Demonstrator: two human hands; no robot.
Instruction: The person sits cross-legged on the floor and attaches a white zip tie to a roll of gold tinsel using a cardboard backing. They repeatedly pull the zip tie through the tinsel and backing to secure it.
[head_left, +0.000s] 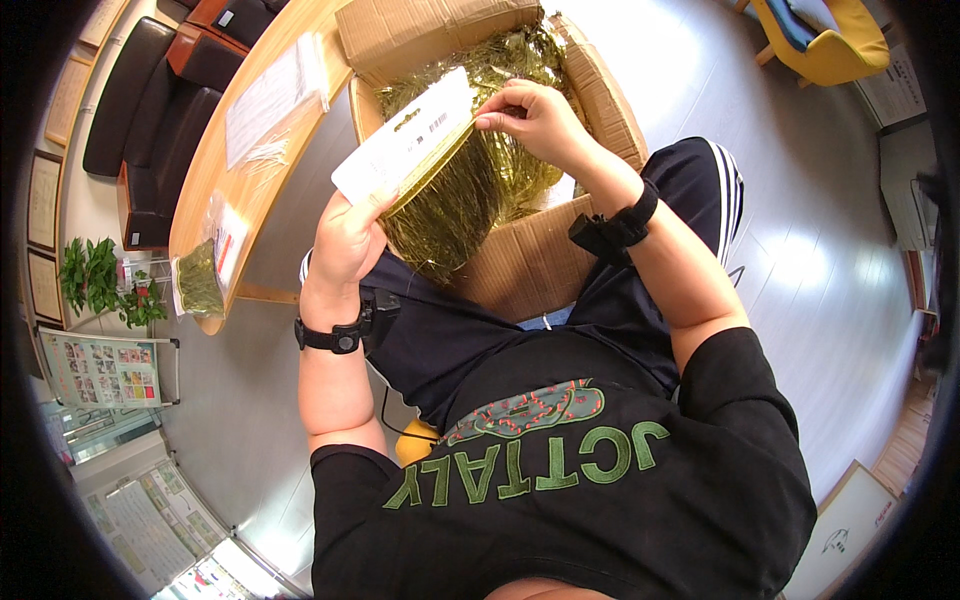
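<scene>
A white header card (409, 142) with a hang slot and a printed code is held tilted above an open cardboard box (525, 262). Gold tinsel fringe (442, 217) hangs from the card's lower edge. My left hand (349, 229) grips the card's lower left end between thumb and fingers. At the upper right end, my right hand (536, 120) pinches the fringe's top edge between thumb and forefinger. More shiny gold tinsel (517, 56) fills the box behind the card.
On the wooden table (285, 161) to the left lie a stack of clear plastic bags (274, 94), white sticks (268, 154) and a packaged gold tinsel piece (199, 281). A yellow chair (844, 52) stands at the upper right. Black sofas (161, 120) are beyond the table.
</scene>
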